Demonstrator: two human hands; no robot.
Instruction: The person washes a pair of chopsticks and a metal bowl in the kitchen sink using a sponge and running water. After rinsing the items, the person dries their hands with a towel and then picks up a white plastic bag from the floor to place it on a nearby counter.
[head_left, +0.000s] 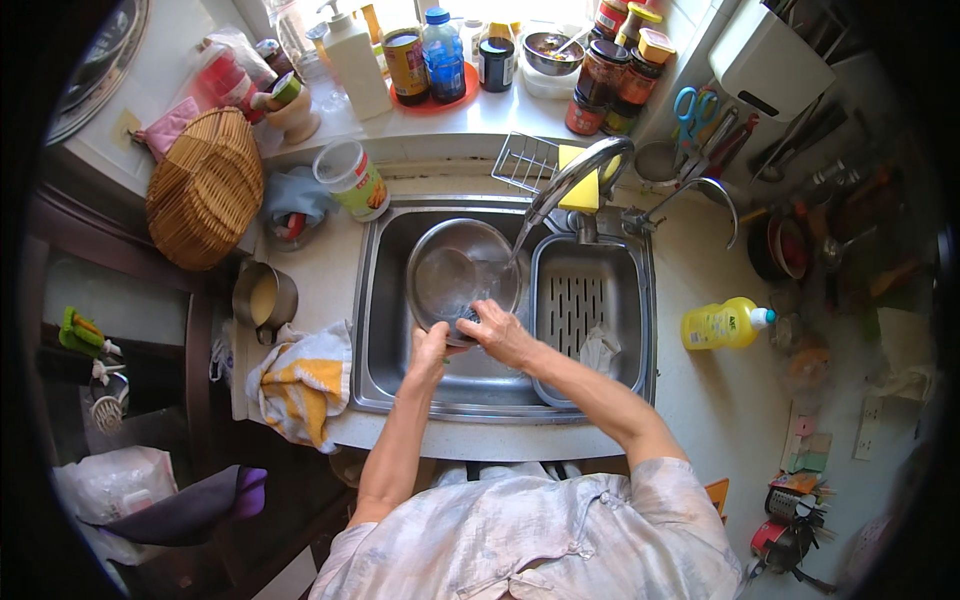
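A large stainless steel bowl (442, 270) sits in the main basin of the sink (394, 375). Water runs into it from the curved chrome faucet (570, 180). At the bowl's near rim my left hand (429, 352) grips the edge of a small grey object (459, 340), thumb on top. The fingers of my right hand (499, 335) curl over the same object from the right. Both hands hide most of it, so its kind is unclear. A slotted drain basket (551, 360) fills the sink's right side, with a crumpled white cloth (599, 347) inside.
Yellow dish soap (716, 324) stands right of the sink. To the left are a metal pot (264, 300), a yellow-and-white towel (300, 382) and a clear plastic tub (351, 180). A wire rack (521, 161) with a yellow sponge cloth (579, 191) sits behind the faucet. Jars (604, 71) line the windowsill.
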